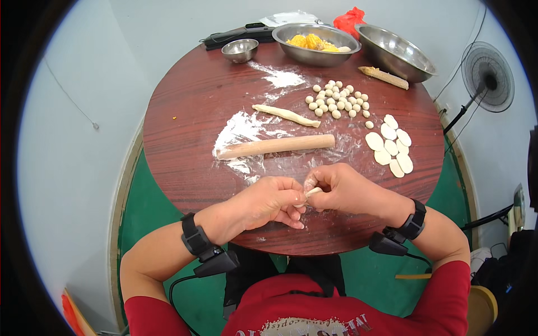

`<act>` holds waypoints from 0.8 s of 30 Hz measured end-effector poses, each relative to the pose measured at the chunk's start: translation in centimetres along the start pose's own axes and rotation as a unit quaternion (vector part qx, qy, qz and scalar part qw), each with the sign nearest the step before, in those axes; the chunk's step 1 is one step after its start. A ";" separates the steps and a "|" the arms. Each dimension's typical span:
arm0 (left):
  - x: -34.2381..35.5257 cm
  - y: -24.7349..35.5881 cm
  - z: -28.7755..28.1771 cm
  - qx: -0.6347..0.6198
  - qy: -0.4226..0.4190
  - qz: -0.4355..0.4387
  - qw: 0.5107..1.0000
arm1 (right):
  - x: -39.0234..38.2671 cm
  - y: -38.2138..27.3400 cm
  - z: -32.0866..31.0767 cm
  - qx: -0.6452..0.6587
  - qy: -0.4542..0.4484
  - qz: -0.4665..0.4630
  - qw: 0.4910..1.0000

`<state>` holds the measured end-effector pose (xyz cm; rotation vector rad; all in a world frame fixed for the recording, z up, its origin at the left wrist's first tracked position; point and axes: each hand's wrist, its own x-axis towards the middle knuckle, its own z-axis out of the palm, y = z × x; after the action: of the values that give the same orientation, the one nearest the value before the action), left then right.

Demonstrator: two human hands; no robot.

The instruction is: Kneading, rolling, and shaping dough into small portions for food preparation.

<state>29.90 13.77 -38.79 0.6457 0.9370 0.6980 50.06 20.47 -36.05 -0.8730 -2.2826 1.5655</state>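
Note:
My left hand (278, 201) and my right hand (330, 189) meet over the near part of the round wooden table (179, 129), both pinching a small pale piece of dough (312, 192), largely hidden by the fingers. Beyond them lies a wooden rolling pin (277, 146) on spilled flour (235, 131). A rope of dough (286, 115) lies behind the pin. To the right sit several small dough balls (336, 103) and several flat oval wrappers (381, 157).
At the back are a small steel bowl (240, 50), a bowl with yellow food (314, 42), another large bowl (395, 50), a corn cob-like stick (384, 77), a dark case (227, 38) and a red bag (348, 18). A standing fan (487, 78) is at the right.

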 end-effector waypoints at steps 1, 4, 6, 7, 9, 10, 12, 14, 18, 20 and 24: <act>-0.2 0.0 0.1 0.042 -0.006 0.016 0.999 | 0.1 0.2 -0.2 0.105 -0.055 0.072 0.990; -0.3 0.3 1.0 0.183 0.015 0.050 0.982 | 0.1 0.3 -0.8 0.218 -0.097 0.159 0.958; -0.8 0.8 1.9 0.281 0.041 0.069 0.956 | -0.1 1.1 -0.8 0.241 -0.110 0.160 0.951; -1.1 1.1 2.3 0.432 0.077 0.125 0.890 | 0.0 0.9 -0.7 0.262 -0.120 0.160 0.944; -1.0 0.9 2.0 0.569 0.111 0.176 0.796 | -0.9 -0.6 -1.1 0.259 -0.141 0.133 0.946; -0.7 0.5 1.3 0.624 0.139 0.225 0.735 | -1.2 -1.3 -1.3 0.255 -0.158 0.104 0.948; -0.6 0.0 0.2 0.674 0.165 0.272 0.667 | -1.2 -1.4 -2.3 0.132 -0.088 0.077 0.984; -0.8 0.1 -0.5 0.685 0.196 0.256 0.653 | -0.8 -0.4 -3.2 0.008 -0.017 0.053 0.998; -0.3 0.6 -1.3 0.729 0.213 0.211 0.615 | 0.4 3.5 -4.6 -0.173 0.113 0.090 0.974; -0.2 0.5 -1.8 0.738 0.229 0.219 0.596 | 0.6 4.8 -4.8 -0.330 0.141 -0.014 0.933; -0.3 0.0 -3.2 0.712 0.240 0.268 0.603 | 1.3 5.0 -4.9 -0.307 0.157 -0.014 0.939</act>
<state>26.92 14.11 -40.06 2.3425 1.8096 0.5053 53.27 26.25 -38.84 -1.1214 -2.5355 0.6163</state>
